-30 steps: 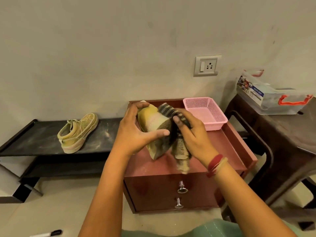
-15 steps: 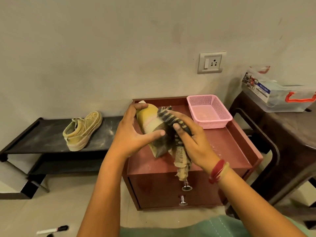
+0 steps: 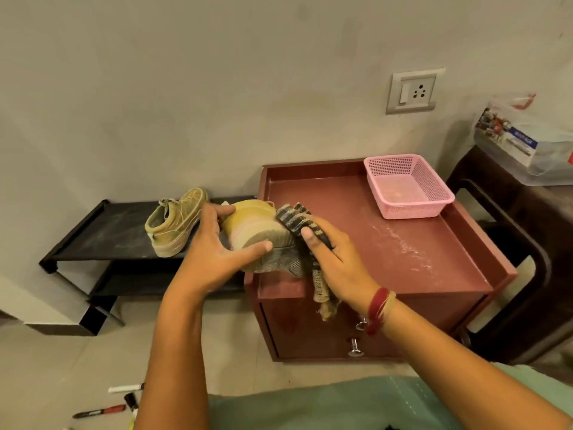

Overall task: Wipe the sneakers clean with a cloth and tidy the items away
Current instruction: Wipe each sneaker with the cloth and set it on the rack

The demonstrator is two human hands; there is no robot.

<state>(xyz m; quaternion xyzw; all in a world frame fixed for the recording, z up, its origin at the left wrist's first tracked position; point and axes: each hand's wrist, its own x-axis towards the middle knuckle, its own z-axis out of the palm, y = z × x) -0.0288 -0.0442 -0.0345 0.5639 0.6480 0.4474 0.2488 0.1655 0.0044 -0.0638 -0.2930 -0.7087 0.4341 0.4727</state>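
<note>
**Head view.** Step: wiping, one sneaker (image 3: 251, 226) of two.
- Left hand (image 3: 217, 256) grips it, sole turned outward, above the tabletop's (image 3: 356, 209) left edge.
- Right hand (image 3: 336, 262) clasps the striped cloth (image 3: 294, 217) against the sole.
- Sneaker: yellow canvas, pale sidewall, grey dusty tread.
- Next, by judgement: firm strokes along the tread, steady hold.
- Second sneaker (image 3: 173, 225): on the shelf (image 3: 117, 231), looks dusty.

Woven cloth (image 3: 297, 218); glossy cabinet (image 3: 387, 243).
</note>
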